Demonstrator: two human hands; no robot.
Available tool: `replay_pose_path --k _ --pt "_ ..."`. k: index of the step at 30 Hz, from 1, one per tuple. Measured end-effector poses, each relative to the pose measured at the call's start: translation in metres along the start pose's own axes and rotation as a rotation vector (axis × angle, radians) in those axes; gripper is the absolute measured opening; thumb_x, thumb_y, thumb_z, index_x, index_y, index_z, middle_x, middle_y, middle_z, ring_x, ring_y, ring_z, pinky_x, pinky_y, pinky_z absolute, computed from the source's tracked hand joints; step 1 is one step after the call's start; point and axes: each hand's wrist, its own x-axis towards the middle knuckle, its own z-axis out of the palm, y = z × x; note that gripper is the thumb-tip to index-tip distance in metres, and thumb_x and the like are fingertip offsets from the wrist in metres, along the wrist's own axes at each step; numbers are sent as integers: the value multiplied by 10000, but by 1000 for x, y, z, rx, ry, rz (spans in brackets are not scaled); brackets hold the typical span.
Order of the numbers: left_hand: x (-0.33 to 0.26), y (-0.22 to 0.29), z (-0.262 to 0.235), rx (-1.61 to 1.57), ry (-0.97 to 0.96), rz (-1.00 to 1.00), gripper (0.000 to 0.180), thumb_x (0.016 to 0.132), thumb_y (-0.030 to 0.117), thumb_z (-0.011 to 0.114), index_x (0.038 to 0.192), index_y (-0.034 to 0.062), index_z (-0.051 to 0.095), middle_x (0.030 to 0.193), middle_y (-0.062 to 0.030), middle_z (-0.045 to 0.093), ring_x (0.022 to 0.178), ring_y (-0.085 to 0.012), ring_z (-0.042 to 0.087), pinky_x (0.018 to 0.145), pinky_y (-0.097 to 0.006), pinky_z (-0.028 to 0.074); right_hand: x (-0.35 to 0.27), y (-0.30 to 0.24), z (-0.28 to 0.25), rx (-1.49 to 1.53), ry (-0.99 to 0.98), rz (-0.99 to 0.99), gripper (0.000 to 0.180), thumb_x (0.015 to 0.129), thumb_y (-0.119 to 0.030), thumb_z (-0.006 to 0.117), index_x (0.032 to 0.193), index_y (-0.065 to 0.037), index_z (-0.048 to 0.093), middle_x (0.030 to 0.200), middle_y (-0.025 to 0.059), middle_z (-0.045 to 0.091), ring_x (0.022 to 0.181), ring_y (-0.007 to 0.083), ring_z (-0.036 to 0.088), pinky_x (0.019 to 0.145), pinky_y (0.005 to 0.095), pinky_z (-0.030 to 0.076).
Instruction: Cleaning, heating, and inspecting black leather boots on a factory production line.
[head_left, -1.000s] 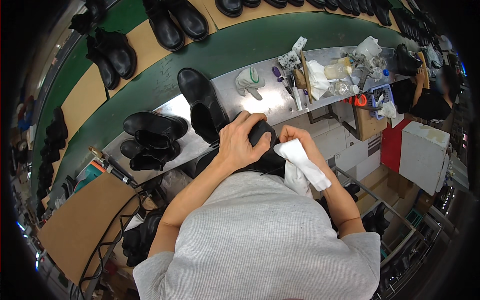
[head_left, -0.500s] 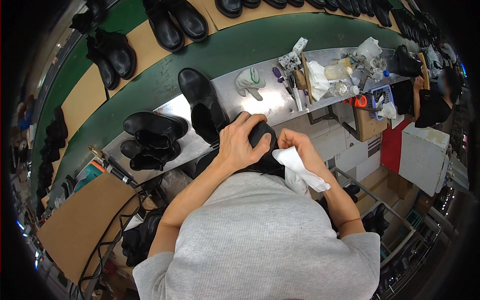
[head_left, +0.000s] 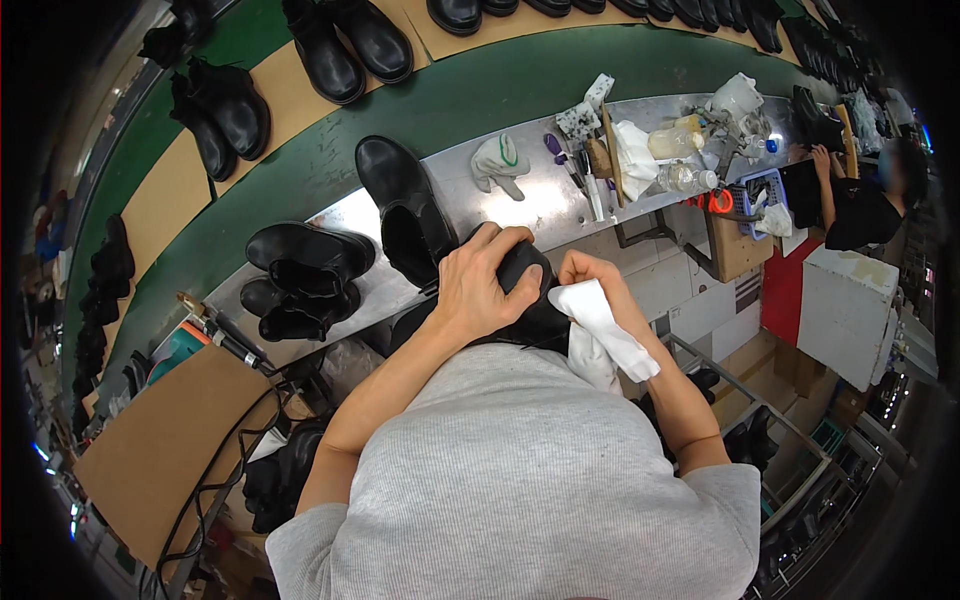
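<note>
Boot [head_left: 525, 275], a black one, is being gripped by the left hand [head_left: 480, 285], with the fingers wrapped over its top. It is being held close to the person's chest, just in front of the metal table [head_left: 540, 205]. A white cloth [head_left: 600, 325] is being squeezed in the right hand [head_left: 585, 272], right beside the boot. Another black boot [head_left: 405, 205] is being kept upright on the table. Two more black shoes [head_left: 300, 275] are being stacked on the table's left end.

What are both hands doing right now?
Left hand: closed over the black boot, gripping it.
Right hand: closed, holding a white cloth beside the boot.
</note>
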Motion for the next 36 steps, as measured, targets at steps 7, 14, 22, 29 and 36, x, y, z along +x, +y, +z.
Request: replay_pose_path --k 7,14,22,29,36 --pt "0 1 -1 -6 -4 -5 369 679 300 603 937 37 621 761 -120 562 618 -309 584 536 -369 458 -1 -2 2 -4 -29 34 209 748 -78 631 719 -37 429 666 -37 399 638 41 361 548 209 301" --pt "0 0 0 -20 20 21 375 681 307 602 937 34 621 758 -121 557 619 -311 581 538 -372 459 -3 -5 4 21 -42 30 206 741 -62 631 714 -40 429 663 -39 396 635 41 362 545 206 302" --pt "0 -2 1 -9 10 15 381 678 309 603 942 36 620 760 -122 557 625 -313 582 543 -375 461 -2 -6 4 56 -12 60 195 740 -57 629 714 -42 436 665 -45 401 639 41 367 550 206 306" --pt "0 1 -1 11 -14 -14 377 681 304 599 944 35 617 766 -123 561 634 -311 584 550 -372 465 0 -2 1 108 2 91 185 746 -59 617 712 -44 436 669 -43 397 645 41 368 558 204 307" --pt "0 2 -2 3 -13 -3 374 681 300 596 940 30 616 774 -123 568 644 -309 588 557 -368 468 -1 -1 3 9 -24 31 191 749 -74 616 705 -45 432 671 -45 390 641 41 357 554 205 297"
